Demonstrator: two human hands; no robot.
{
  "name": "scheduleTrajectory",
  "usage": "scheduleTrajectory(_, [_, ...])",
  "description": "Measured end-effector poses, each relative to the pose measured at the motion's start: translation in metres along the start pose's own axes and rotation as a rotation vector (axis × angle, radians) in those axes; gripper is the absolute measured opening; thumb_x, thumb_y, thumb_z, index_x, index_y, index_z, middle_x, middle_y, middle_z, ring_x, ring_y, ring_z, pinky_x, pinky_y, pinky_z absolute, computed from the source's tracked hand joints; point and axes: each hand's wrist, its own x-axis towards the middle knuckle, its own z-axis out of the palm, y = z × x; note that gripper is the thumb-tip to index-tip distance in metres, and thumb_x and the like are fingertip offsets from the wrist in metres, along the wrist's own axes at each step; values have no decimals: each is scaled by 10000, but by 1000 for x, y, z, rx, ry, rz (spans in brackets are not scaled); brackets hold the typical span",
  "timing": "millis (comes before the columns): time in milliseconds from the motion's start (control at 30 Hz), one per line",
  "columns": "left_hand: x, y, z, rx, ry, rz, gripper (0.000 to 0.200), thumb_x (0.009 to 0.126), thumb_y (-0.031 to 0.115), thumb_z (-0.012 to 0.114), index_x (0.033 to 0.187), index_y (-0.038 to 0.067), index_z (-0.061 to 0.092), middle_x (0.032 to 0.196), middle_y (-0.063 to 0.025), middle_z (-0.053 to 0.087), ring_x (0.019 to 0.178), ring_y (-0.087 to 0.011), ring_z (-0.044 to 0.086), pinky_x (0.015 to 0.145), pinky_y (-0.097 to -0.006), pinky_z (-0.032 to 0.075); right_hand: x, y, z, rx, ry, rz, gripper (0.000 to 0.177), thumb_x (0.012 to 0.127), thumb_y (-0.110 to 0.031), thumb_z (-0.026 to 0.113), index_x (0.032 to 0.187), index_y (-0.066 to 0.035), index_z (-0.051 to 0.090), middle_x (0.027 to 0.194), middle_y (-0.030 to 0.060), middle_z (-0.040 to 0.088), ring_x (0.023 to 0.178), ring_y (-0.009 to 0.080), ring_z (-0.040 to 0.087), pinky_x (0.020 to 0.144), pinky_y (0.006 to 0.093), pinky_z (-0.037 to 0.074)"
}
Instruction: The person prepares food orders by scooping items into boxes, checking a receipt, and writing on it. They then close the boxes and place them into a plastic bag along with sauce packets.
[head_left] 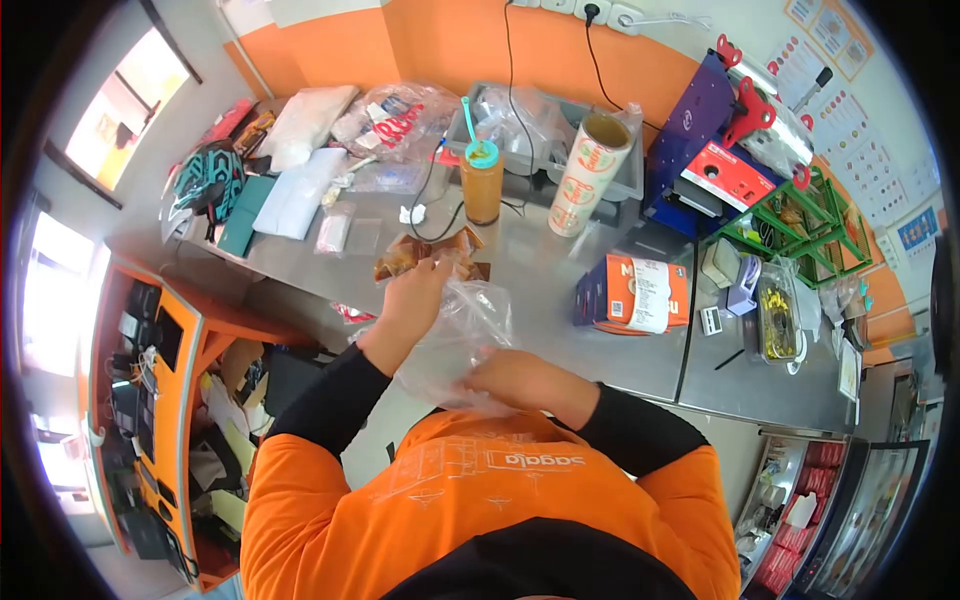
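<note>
My left hand (412,302) reaches forward over the steel table, its fingers closed at a shiny brown packet (400,258); the packet's contents are hard to make out. A clear plastic bag (478,318) hangs between my two hands, crumpled and see-through. Near the table's front edge, my right hand (525,382) grips the lower right side of that bag. Just beyond the packet stands an upright cup of brown drink (482,190) with a turquoise lid and straw.
A tall printed paper-cup stack (590,175) stands before a grey bin (630,160). To the right are an orange box (640,293), a purple sealing machine (690,150) and a green rack (800,225). White packages (298,195) lie at left, beside an orange shelf (180,390).
</note>
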Motion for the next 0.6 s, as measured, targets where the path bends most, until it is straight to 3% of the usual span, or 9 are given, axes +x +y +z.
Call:
scheduleTrajectory(33, [11, -15, 3, 4, 42, 20, 228, 855, 48, 571, 1081, 77, 563, 994, -145, 653, 899, -333, 691, 766, -435, 562, 0, 5, -5, 7, -155, 14, 334, 811, -268, 683, 1113, -139, 739, 1007, 93, 727, 1026, 324, 678, 1114, 415, 360])
scheduleTrajectory(133, [36, -43, 17, -23, 104, 48, 191, 861, 74, 579, 1049, 51, 554, 1011, -178, 650, 896, -360, 688, 707, -451, 569, -32, 57, 72, -378, 22, 198, 182, 839, -181, 630, 960, -174, 767, 848, 54, 726, 938, 274, 692, 1055, 386, 412])
scheduleTrajectory(200, [42, -42, 34, -88, 62, 33, 222, 862, 104, 588, 1067, 25, 554, 1019, -208, 655, 912, -388, 680, 750, -478, 558, -43, 34, -13, -351, -350, 371, 216, 831, -173, 636, 1008, -160, 760, 938, 83, 735, 958, 270, 685, 1011, 394, 451])
scheduleTrajectory(333, [48, -26, 54, -469, -223, -53, 325, 866, 174, 591, 1123, -22, 554, 1068, -267, 654, 963, -450, 653, 831, -518, 521, -54, 22, -177, 321, 282, 314, 192, 921, -122, 617, 1086, -56, 692, 1059, 114, 708, 987, 280, 678, 901, 393, 533])
scheduleTrajectory(367, [52, -26, 70, -518, -217, -74, 358, 867, 185, 588, 1148, -34, 553, 1083, -282, 650, 985, -464, 642, 855, -521, 511, -61, 38, -214, 280, 498, 228, 98, 958, -93, 588, 978, -47, 673, 977, 86, 699, 905, 238, 689, 802, 355, 555])
scheduleTrajectory(400, [57, -25, 80, -566, -204, -97, 391, 868, 197, 584, 1174, -45, 552, 1099, -298, 646, 1007, -478, 632, 878, -525, 501, -72, 60, -240, 620, 758, 246, 98, 982, -79, 553, 979, -41, 643, 915, 72, 681, 823, 174, 680, 686, 298, 546])
scheduleTrajectory(433, [60, -24, 84, -631, -186, -110, 410, 872, 193, 579, 1205, -44, 545, 1117, -306, 640, 1038, -477, 623, 897, -515, 497, -82, 85, -271, 585, 964, 501, 135, 1021, -101, 485, 1026, -38, 603, 831, 54, 640, 711, 118, 632, 620, 249, 509])
scheduleTrajectory(500, [63, -20, 91, -760, -130, -144, 450, 881, 184, 568, 1269, -42, 532, 1153, -322, 626, 1101, -475, 605, 935, -494, 490, -94, 178, -315, 553, 1251, 438, 203, 1063, -166, 402, 1053, -45, 564, 769, 40, 591, 627, 83, 542, 562, 236, 463])
scheduleTrajectory(600, [61, -18, 104, -864, -117, -176, 549, 881, 163, 545, 1394, -13, 459, 1245, -330, 592, 1215, -458, 558, 1012, -464, 456, -69, 324, -311, 540, 1035, 567, 205, 989, -90, 546, 1184, -41, 506, 872, 70, 643, 764, 150, 631, 667, 277, 532])
